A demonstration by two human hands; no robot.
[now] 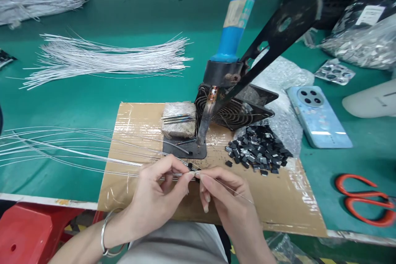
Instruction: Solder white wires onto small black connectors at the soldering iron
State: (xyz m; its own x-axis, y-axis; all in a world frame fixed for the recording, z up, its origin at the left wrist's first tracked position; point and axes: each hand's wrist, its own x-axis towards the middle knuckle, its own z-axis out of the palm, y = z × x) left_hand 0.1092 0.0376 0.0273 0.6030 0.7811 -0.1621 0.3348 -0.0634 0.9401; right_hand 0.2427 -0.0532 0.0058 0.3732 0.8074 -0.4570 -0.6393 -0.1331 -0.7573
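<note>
My left hand (157, 192) wears a metal bangle and pinches a thin white wire at the cardboard's front edge. Against its fingertips my right hand (230, 192) is also closed, on a wire whose end trails to the right. Small black pieces (189, 166) show right beside the fingertips; how they sit on the wires is partly hidden. Several long white wires (77, 148) run leftward from under my left hand. Just behind the hands, a blue-handled soldering iron (238, 20) in a black bracket points its tip down over a dark plate (198, 152).
Cardboard (278, 198) covers the work spot. On and around it are a block with metal rods (178, 119), a black fan (232, 111) and a pile of black pieces (261, 148). A wire bundle (108, 57) lies behind; a phone (320, 117) and scissors (365, 200) lie right.
</note>
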